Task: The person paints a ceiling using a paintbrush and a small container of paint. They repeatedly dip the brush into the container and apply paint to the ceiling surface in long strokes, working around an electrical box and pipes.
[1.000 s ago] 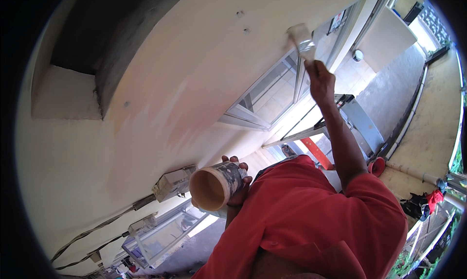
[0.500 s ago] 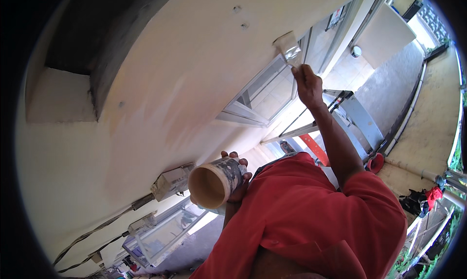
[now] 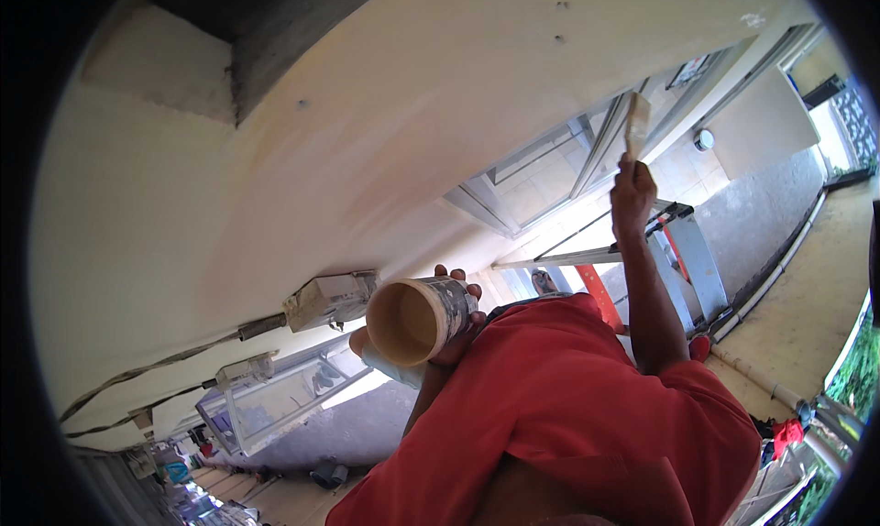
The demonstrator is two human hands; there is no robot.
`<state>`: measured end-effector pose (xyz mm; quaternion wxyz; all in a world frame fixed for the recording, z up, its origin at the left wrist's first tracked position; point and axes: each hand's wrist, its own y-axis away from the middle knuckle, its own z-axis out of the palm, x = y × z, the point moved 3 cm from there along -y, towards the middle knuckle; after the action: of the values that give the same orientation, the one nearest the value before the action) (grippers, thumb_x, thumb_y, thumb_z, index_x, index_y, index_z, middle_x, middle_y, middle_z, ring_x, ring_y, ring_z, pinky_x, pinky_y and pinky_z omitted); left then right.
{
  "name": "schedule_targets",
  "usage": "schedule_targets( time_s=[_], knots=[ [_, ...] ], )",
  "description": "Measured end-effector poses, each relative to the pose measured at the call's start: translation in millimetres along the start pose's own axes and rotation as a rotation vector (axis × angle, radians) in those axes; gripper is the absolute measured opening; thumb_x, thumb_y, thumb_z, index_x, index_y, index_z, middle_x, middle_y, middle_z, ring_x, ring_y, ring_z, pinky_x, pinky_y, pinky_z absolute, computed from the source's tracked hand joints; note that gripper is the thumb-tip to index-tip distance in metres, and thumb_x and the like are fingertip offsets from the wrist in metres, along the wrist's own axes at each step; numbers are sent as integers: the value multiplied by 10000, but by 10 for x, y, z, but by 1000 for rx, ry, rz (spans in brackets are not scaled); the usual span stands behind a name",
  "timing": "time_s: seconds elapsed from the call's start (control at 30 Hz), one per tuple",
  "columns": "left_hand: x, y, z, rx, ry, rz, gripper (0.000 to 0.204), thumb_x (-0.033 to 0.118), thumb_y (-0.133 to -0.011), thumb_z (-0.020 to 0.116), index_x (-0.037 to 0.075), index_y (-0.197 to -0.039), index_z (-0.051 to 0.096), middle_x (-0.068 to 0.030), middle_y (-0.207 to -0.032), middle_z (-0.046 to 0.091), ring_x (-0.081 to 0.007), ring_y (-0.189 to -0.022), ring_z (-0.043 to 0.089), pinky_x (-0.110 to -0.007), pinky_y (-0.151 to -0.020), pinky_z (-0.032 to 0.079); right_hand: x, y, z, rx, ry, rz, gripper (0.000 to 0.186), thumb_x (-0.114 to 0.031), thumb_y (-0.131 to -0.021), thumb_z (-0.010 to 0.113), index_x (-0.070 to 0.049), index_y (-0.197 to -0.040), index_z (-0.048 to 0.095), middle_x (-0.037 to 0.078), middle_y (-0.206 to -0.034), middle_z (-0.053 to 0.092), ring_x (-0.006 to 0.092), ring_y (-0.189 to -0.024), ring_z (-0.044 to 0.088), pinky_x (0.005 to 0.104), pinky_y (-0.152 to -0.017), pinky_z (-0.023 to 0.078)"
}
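Here, clasping a flat paintbrush (image 3: 636, 126) in the right hand (image 3: 633, 198) at upper right, bristles (image 3: 640, 109) foremost and nearly in line with the forearm (image 3: 654, 292); cradling a lidless, stained tub (image 3: 447, 304) in the left hand (image 3: 453, 348), nearer the red shirt (image 3: 568, 407), well apart from the brush and to its left.

Site appears to be an outdoor passage (image 3: 761, 201) alongside a building (image 3: 183, 205), evidenced by patchy cream wall (image 3: 385, 150), framed window (image 3: 533, 173), stepladder (image 3: 704, 265), cabled wall box (image 3: 330, 301) and greenery (image 3: 860, 361)
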<state>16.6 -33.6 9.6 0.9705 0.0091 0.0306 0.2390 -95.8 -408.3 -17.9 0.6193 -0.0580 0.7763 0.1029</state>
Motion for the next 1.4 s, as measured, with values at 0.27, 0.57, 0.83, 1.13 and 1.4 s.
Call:
schedule_targets(
  time_s=[0.27, 0.57, 0.83, 1.13, 1.4],
  knots=[
    [88, 122, -186, -97, 75, 142, 741, 569, -988, 630, 136, -1563, 454, -146, -1525, 468, -399, -1416, 426, -643, -1028, 474, -488, 600, -353, -377, 384, -528, 225, -169, -972, 706, 23, -1075, 649, 197, -775, 638, 354, -736, 674, 449, -682, 522],
    [230, 315, -568, -132, 122, 395, 739, 651, -979, 533, 168, -1535, 477, -162, -1543, 492, -490, -1417, 445, -716, -938, 509, -565, 1246, 63, -1031, 457, -456, 295, -255, -1060, 661, 40, -1047, 668, 76, -708, 623, 129, -643, 562, 345, -583, 437],
    [318, 507, -850, -176, 109, 536, 774, 635, -978, 520, 167, -1587, 433, -177, -1602, 449, -466, -1466, 443, -795, -1046, 439, -1393, 1697, 377, -1272, 322, -408, 482, -71, -1001, 681, 7, -1428, 473, 70, -791, 660, 121, -678, 604, 298, -630, 486],
    [342, 592, -869, -136, 240, 614, 719, 573, -998, 523, 138, -1566, 457, -194, -1582, 466, -493, -1437, 461, -756, -1070, 435, -1449, 1651, 435, -1682, -71, 130, 441, -19, -891, 740, 61, -1311, 633, 111, -934, 623, 156, -710, 603, 285, -589, 510],
    [340, 648, -710, -120, 180, 657, 613, 483, -1005, 598, 123, -1500, 551, -166, -1527, 566, -396, -1399, 552, -668, -1140, 437, -1409, 1749, 502, -1503, 100, -259, 450, -101, -931, 786, 69, -1326, 653, 81, -837, 607, 161, -726, 638, 309, -611, 567]
  ],
)
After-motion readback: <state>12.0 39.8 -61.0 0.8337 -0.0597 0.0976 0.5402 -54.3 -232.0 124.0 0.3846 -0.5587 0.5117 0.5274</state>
